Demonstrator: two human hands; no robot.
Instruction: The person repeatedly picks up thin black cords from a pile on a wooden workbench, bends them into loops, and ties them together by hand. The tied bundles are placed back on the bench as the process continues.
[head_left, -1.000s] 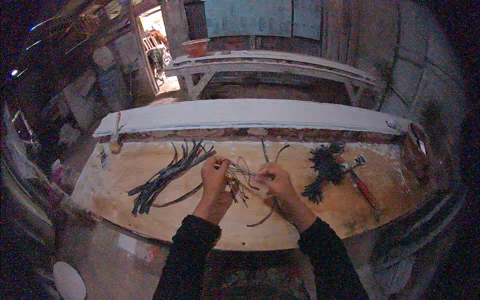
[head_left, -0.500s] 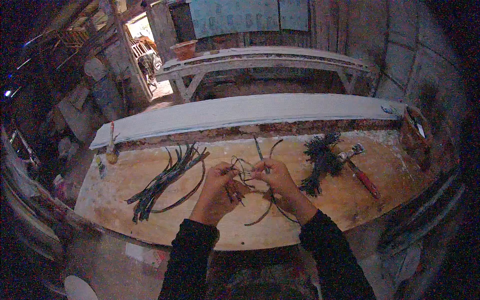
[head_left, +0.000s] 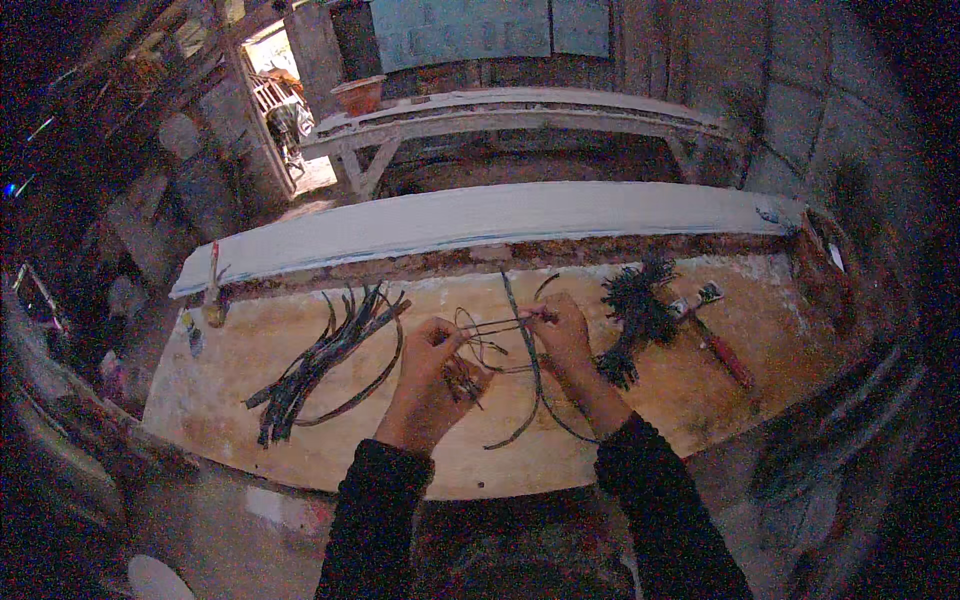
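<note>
A thin dark cord [head_left: 492, 325] runs in loops between my two hands above the wooden tabletop. Pinched fingers of my left hand [head_left: 432, 370] grip one end of it. Below them, in the same palm, several short dark strands [head_left: 463, 384] stick out. My right hand [head_left: 565, 345] pinches the cord's other side and draws it fairly straight. Loose dark strips [head_left: 537, 385] lie crossed on the wood beneath and beside my right hand. To the left rests a bundle of long dark strips [head_left: 325, 365]; to the right, a bushy dark bundle [head_left: 640, 310] narrows at its middle.
A red-handled tool [head_left: 727, 362] lies beside the bushy bundle. At the far left stands a brush [head_left: 214, 290] with a small bottle-like item near it. A long whitish board [head_left: 480, 215] borders the table's back. Behind it is a bench [head_left: 520, 112] carrying a reddish pot [head_left: 358, 96].
My hands have moved apart, the right one shifting slightly right, and the cord between them is stretched longer. The bundles on the table stay where they were.
</note>
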